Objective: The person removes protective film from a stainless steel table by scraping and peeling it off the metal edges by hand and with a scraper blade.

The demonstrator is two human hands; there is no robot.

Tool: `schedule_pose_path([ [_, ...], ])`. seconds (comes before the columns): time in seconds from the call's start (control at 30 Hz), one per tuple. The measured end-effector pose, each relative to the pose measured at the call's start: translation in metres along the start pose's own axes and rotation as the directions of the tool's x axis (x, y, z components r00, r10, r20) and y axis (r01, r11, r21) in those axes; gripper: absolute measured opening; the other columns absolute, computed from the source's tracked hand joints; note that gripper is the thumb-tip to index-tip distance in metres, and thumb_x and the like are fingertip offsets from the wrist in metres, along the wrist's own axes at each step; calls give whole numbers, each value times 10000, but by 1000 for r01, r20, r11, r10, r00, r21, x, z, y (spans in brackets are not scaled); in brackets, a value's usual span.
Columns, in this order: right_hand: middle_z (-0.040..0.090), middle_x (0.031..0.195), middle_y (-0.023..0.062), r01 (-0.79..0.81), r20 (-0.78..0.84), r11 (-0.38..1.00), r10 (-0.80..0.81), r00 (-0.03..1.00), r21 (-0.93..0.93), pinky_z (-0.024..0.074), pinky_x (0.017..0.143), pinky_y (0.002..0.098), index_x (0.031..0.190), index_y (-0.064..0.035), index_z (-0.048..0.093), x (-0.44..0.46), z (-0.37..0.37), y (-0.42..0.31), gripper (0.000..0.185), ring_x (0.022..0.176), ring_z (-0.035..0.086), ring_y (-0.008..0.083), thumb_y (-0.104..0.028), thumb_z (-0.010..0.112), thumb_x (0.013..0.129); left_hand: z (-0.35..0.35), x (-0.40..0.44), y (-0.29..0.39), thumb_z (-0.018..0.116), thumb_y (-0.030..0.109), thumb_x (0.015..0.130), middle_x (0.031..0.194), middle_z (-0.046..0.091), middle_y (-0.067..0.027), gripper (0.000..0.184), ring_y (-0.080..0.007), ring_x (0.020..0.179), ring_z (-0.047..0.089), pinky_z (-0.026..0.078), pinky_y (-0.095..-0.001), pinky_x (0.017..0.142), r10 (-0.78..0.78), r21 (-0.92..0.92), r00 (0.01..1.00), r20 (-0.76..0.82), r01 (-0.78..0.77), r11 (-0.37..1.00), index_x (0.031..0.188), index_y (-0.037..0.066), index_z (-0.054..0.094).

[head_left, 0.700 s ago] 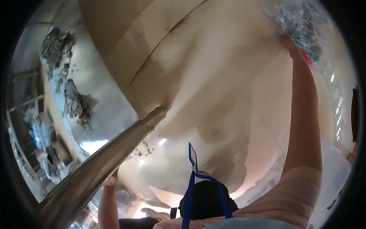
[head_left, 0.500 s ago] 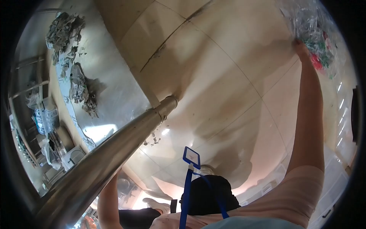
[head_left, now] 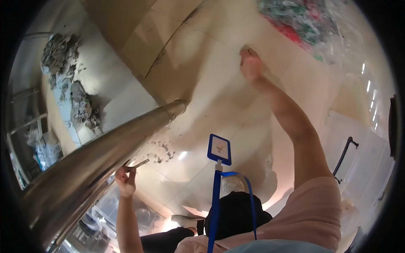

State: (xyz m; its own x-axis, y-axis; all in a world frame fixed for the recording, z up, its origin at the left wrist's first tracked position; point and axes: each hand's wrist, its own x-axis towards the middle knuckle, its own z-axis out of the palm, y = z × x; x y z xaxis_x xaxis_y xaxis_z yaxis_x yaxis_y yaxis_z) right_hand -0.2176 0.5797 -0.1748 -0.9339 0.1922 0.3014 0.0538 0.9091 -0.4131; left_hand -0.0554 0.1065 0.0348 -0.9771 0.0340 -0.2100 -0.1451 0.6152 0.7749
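Some scraps (head_left: 159,160) on tiled floor (head_left: 249,124)

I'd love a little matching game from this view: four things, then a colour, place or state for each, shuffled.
1. left hand
2. badge
3. see-through plastic
4. long tube

A. red and green patches showing
B. slanting across the picture's left side
C. pinching a thin object
D. blue frame

Pairs: 1-C, 2-D, 3-A, 4-B

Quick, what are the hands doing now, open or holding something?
Left hand: closed, holding a thin stick-like thing.
Right hand: curled closed; can't tell if anything's inside.
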Motion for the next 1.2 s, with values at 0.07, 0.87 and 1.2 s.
schedule_pose_path([
  [0.07,495,1066,194,-65,-166,984,38,985,-165,415,809,422,900,-69,584,16,-6,21,232,953,486,351,-98,567,671,2,6,6,566,-9,749,918,590,-139,170,-257,1008,504,342,-349,924,135,-27,991,-19,-135,990,913,-49,552],
  [0.87,611,914,156,85,281,936,15,960,-342,458,726,407,981,-105,588,66,-10,95,253,845,585,328,-170,439,787,-5,-8,-4,505,-68,742,1149,521,-162,328,-234,1076,491,352,-285,905,19,23,995,-96,-17,1000,1068,-40,521],
  [1.2,602,857,165,140,582,977,-208,786,160,455,701,428,932,-66,590,-144,-16,-179,257,801,587,321,-29,506,692,-1,-72,-43,477,-74,749,854,550,-63,138,-142,815,548,438,-244,726,-61,-237,996,-58,45,971,876,-21,466],
])
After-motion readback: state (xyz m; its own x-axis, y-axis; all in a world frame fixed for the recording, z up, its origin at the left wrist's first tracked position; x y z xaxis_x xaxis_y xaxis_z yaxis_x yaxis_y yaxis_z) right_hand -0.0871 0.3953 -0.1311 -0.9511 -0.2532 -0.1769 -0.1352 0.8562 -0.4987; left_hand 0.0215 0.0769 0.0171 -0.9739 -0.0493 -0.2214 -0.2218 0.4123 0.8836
